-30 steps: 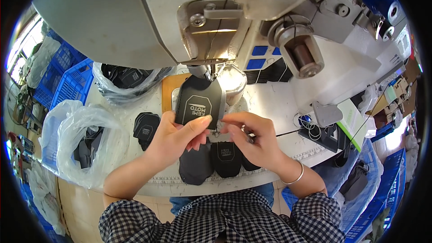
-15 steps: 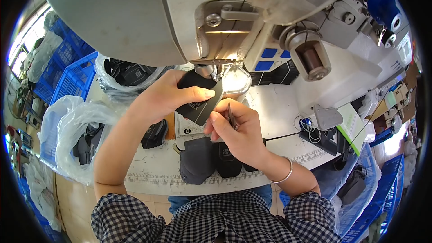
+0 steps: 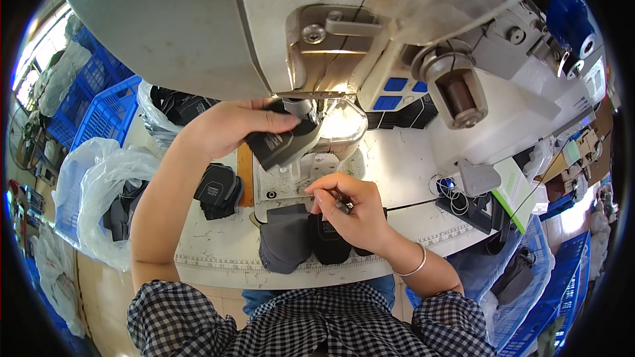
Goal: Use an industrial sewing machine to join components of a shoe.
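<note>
Sewing machine (image 3: 165, 20) above, pale table (image 3: 410, 158) below, our two hands at work.
Our left hand (image 3: 221, 132) comes in below the machine head; our right hand (image 3: 354, 215) is nearer us, above the dark pads (image 3: 286, 244). Between left thumb and fingers, in a narrow pinch, we hold a black fabric piece (image 3: 276, 150), tilted, just beside the needle area. Our right fingers curl around a small metal tool (image 3: 344, 205), mostly hidden, apart from the piece.
</note>
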Motion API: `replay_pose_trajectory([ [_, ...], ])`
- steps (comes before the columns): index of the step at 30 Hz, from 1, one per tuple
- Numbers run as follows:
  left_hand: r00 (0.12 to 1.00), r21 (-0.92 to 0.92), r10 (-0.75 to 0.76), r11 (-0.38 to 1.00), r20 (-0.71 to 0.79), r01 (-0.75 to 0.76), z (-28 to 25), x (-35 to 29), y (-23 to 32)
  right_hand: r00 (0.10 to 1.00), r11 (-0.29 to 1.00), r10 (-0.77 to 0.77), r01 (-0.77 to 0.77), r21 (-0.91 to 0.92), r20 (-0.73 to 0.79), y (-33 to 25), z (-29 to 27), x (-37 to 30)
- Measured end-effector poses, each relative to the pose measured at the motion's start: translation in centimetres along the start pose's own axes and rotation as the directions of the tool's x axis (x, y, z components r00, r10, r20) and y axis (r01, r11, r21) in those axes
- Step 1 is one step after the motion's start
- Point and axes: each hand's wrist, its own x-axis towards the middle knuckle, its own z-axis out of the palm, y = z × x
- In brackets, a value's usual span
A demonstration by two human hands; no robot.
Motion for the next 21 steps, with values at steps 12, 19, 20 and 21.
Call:
replay_pose_trajectory([
  [12,0.994,0.165,0.111,0.98,0.0,-0.109,0.5,-0.4,-0.3,0.999,0.999,0.05,-0.051,0.02,0.018,0.8,0.0,-0.3],
  [19,0.995,0.127,0.092,0.987,0.036,-0.095,0.2,-0.5,0.0,0.998,0.998,0.058,-0.059,0.037,0.025,0.7,0.3,-0.5],
  [20,0.995,0.129,0.091,0.987,0.036,-0.095,0.2,-0.5,0.0,0.998,0.998,0.051,-0.052,0.032,0.028,0.7,0.3,-0.5],
  [21,0.998,0.108,0.064,0.992,0.004,-0.064,0.3,-0.5,-0.2,0.998,0.998,0.05,-0.051,0.033,0.025,0.6,0.3,-0.5],
])
